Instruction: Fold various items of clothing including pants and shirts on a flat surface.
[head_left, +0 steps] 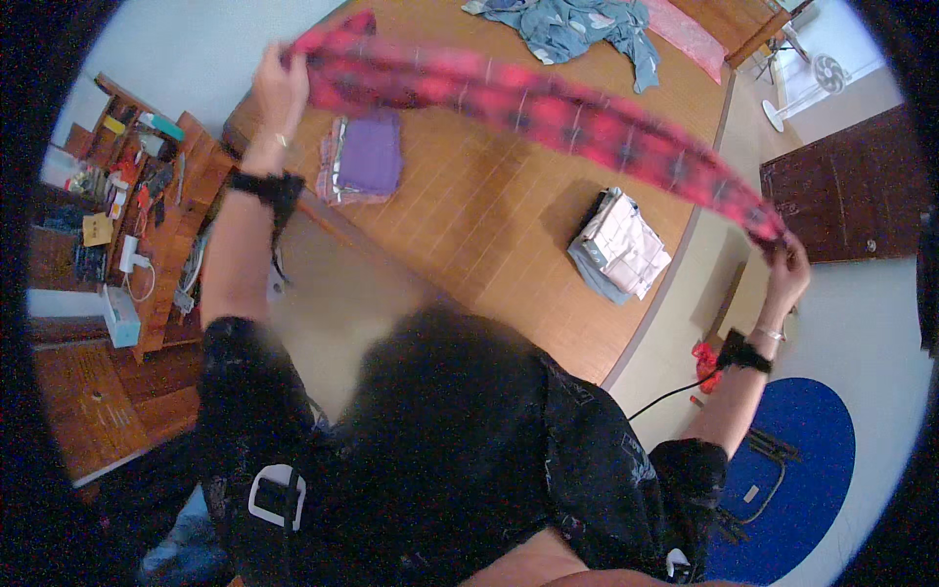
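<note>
A red-and-black plaid garment, folded or gathered into a long strip, is stretched through the air between my two hands. My left hand grips its left end, where some cloth bunches up. Its other end is pinched in the fingers of my right hand, which is lower and nearer. Motion blurs the cloth, so its exact kind cannot be made out. Beneath it, on the mat-covered bed, lie a folded purple stack at the left and a folded white-and-grey stack at the right.
A rumpled blue-grey patterned garment and a pink cloth lie at the bed's far end. A cluttered wooden desk stands left. To the right are a white fan, a dark door and a blue folding table. A cable trails near my right wrist.
</note>
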The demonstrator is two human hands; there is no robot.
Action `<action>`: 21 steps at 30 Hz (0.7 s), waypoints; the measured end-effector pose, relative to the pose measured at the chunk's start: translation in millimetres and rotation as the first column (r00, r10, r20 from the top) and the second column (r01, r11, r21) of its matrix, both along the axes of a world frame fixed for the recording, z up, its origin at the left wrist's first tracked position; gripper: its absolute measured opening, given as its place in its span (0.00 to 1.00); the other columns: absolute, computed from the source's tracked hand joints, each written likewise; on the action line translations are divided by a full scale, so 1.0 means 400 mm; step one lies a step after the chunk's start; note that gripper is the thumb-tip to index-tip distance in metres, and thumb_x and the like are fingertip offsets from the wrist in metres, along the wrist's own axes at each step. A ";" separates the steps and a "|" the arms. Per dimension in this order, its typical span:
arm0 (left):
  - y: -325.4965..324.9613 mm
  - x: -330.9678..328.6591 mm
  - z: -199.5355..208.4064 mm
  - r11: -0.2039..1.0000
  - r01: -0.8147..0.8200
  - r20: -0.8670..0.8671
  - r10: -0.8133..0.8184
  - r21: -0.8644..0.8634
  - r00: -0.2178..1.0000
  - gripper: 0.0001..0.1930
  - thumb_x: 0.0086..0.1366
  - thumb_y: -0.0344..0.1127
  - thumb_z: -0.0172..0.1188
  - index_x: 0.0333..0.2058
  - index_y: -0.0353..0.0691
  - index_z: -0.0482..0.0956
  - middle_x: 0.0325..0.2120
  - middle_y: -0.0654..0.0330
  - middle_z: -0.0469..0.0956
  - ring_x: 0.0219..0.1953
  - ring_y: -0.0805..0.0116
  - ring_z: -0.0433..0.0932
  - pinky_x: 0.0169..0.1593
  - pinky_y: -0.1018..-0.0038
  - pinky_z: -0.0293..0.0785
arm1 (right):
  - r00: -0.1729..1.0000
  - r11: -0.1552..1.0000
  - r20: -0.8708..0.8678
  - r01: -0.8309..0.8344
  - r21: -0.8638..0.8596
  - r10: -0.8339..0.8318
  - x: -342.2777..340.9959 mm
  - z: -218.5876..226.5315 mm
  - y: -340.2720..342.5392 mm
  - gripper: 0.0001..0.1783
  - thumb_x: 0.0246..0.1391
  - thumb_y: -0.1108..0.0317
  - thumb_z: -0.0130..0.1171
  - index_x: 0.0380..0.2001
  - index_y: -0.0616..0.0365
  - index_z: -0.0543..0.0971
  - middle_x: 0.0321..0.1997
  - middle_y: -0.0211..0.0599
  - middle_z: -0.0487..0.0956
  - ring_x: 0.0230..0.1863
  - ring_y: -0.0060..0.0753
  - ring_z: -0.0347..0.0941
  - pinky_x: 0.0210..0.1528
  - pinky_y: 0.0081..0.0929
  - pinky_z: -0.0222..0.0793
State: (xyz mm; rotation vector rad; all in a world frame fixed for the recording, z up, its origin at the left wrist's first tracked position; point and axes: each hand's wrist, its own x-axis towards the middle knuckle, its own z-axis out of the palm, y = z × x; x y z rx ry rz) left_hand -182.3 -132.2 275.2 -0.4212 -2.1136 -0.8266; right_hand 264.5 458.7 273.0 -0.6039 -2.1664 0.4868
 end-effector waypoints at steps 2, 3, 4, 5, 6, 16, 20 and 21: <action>-0.006 0.069 -0.138 0.999 -0.037 0.081 0.039 -0.028 0.996 0.10 0.56 0.34 0.53 0.34 0.34 0.72 0.30 0.45 0.75 0.34 0.49 0.75 0.38 0.63 0.69 | 0.995 0.997 0.087 0.059 -0.054 -0.054 0.059 -0.080 -0.062 0.10 0.52 0.77 0.53 0.39 0.66 0.76 0.32 0.34 0.77 0.30 0.20 0.71 0.32 0.19 0.69; -0.017 0.111 -0.210 0.998 -0.061 0.266 0.064 -0.016 0.962 0.10 0.56 0.33 0.53 0.35 0.34 0.71 0.31 0.45 0.75 0.36 0.48 0.74 0.39 0.63 0.68 | 0.984 0.989 0.146 0.113 -0.096 -0.099 0.052 -0.101 -0.152 0.10 0.51 0.79 0.51 0.39 0.66 0.75 0.32 0.34 0.77 0.29 0.21 0.71 0.31 0.19 0.69; -0.083 0.167 -0.296 0.990 -0.122 0.352 0.137 -0.065 0.926 0.09 0.57 0.33 0.52 0.35 0.35 0.71 0.31 0.46 0.75 0.36 0.49 0.74 0.40 0.63 0.68 | 0.998 0.965 0.045 0.063 -0.256 -0.053 0.093 -0.115 -0.237 0.08 0.50 0.80 0.51 0.35 0.65 0.76 0.30 0.34 0.77 0.30 0.22 0.72 0.30 0.21 0.71; -0.077 0.216 -0.357 0.997 -0.054 0.408 0.069 -0.050 0.910 0.10 0.58 0.33 0.51 0.37 0.35 0.71 0.32 0.46 0.75 0.36 0.50 0.74 0.41 0.63 0.67 | 0.996 0.925 -0.080 0.009 -0.379 -0.042 0.108 -0.163 -0.263 0.07 0.49 0.80 0.51 0.30 0.64 0.77 0.28 0.35 0.77 0.31 0.23 0.73 0.30 0.24 0.73; -0.080 0.263 -0.414 0.994 0.008 0.578 -0.071 0.112 0.813 0.11 0.58 0.32 0.49 0.40 0.35 0.72 0.33 0.47 0.76 0.37 0.51 0.74 0.42 0.63 0.67 | 1.000 0.959 -0.004 0.007 -0.285 -0.009 0.128 -0.227 -0.261 0.08 0.49 0.81 0.50 0.34 0.65 0.76 0.29 0.35 0.77 0.29 0.24 0.74 0.30 0.22 0.72; -0.192 0.576 -0.851 0.983 -0.172 0.996 0.046 -0.058 -0.076 0.23 0.60 0.42 0.50 0.53 0.41 0.63 0.41 0.50 0.73 0.33 0.53 0.75 0.39 0.59 0.70 | 0.874 0.998 0.481 -0.046 -0.053 0.066 0.051 -0.251 -0.443 0.14 0.44 0.81 0.53 0.36 0.58 0.76 0.26 0.43 0.73 0.27 0.41 0.72 0.29 0.30 0.67; -0.252 0.630 -0.970 0.976 0.045 0.956 0.216 -0.211 -0.197 0.23 0.60 0.41 0.50 0.53 0.40 0.63 0.42 0.50 0.73 0.32 0.53 0.75 0.39 0.59 0.71 | 0.835 0.994 0.539 -0.106 -0.036 0.109 0.039 -0.237 -0.430 0.13 0.45 0.82 0.50 0.36 0.59 0.75 0.35 0.44 0.76 0.37 0.46 0.73 0.38 0.34 0.69; -0.260 0.643 -0.978 0.959 0.114 0.935 0.281 -0.261 -0.217 0.23 0.60 0.41 0.50 0.53 0.40 0.63 0.42 0.50 0.73 0.32 0.54 0.75 0.39 0.59 0.71 | 0.826 0.993 0.552 -0.110 -0.043 0.116 0.033 -0.237 -0.428 0.13 0.45 0.82 0.50 0.36 0.59 0.75 0.35 0.44 0.76 0.37 0.46 0.73 0.38 0.34 0.69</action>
